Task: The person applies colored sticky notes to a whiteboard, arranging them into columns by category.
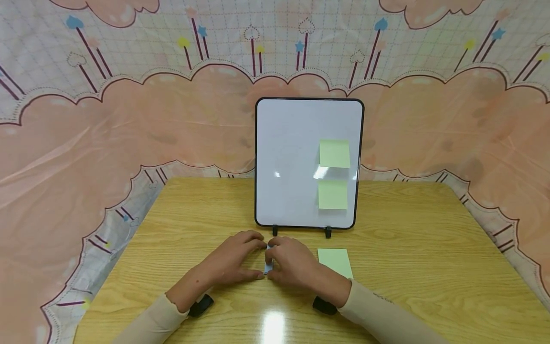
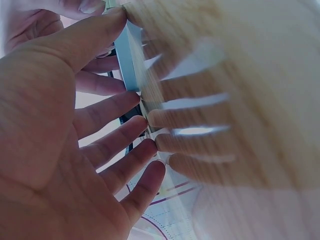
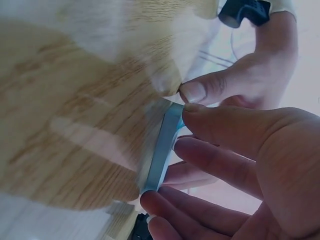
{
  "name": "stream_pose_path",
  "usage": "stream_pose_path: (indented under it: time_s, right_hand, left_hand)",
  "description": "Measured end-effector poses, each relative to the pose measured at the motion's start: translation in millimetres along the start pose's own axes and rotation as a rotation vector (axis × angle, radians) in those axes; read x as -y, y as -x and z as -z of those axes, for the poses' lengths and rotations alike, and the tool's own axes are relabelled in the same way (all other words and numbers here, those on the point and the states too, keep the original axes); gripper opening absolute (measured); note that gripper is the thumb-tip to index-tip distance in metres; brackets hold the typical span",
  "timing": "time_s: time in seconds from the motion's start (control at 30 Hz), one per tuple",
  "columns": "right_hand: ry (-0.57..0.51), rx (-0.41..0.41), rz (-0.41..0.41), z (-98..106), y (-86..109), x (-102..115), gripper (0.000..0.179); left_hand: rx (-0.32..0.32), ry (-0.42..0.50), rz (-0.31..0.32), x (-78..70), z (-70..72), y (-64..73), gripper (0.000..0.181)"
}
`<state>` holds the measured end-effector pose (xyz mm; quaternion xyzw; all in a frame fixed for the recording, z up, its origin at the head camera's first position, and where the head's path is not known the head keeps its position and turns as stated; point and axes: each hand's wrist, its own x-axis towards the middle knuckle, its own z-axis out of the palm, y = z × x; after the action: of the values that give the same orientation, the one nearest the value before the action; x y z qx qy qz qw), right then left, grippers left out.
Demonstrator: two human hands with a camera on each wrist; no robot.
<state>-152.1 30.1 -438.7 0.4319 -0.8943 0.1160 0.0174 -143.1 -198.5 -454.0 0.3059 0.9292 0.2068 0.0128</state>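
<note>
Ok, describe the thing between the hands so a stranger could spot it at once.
On the wooden table, find the black-rimmed whiteboard and come from its left foot toward the person. Between the left hand and the right hand sits a slim, pale blue block. Its colour sets it apart from the green sticky notes on the board and the table.

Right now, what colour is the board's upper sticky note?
The upper sticky note is pale green, clearest in the head view.
</note>
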Motion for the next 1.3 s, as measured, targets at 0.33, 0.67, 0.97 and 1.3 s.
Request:
stream_pose_path:
  time_s: [0.33, 0.67, 0.97, 1.3]
  right_hand:
    - [-0.055, -0.037, 0.001, -4, 0.3, -2, 0.006]
    - [-0.049, -0.088, -0.018, -7, -3.0, -2, 0.010]
    - [-0.108, -0.096, -0.079, -6, -7.4, -5, 0.011]
    - [-0.218, -0.100, -0.137, -1, -10.7, -9, 0.009]
  left_hand:
    - [0.002, -0.001, -0.007, -0.8, -1.4, 0.6, 0.062]
    - [0.014, 0.008, 0.005, 1.9, -1.7, -1.0, 0.062]
    - [0.016, -0.015, 0.011, 0.3, 0.3, 0.8, 0.063]
    - [-0.088, -0.220, -0.077, -7.8, 3.9, 1.8, 0.036]
